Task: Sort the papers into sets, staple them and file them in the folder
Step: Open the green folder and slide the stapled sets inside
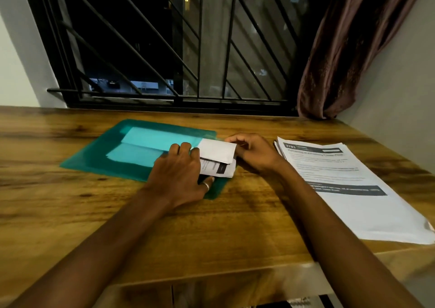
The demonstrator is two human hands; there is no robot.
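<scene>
Wooden desk (235,232), left hand (179,174) flat on teal folder (98,158), right hand (256,157) pinching edge of folded paper (216,151)

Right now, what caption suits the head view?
Left hand presses a teal folder while right hand pinches folded papers partly inside it; a paper stack waits beside.

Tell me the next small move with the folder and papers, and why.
Probably slide the folded papers left, deeper into the teal folder. Their right end sticks out past its edge, the right hand pinches that end, and the left hand rests on the folder at the opening.
</scene>
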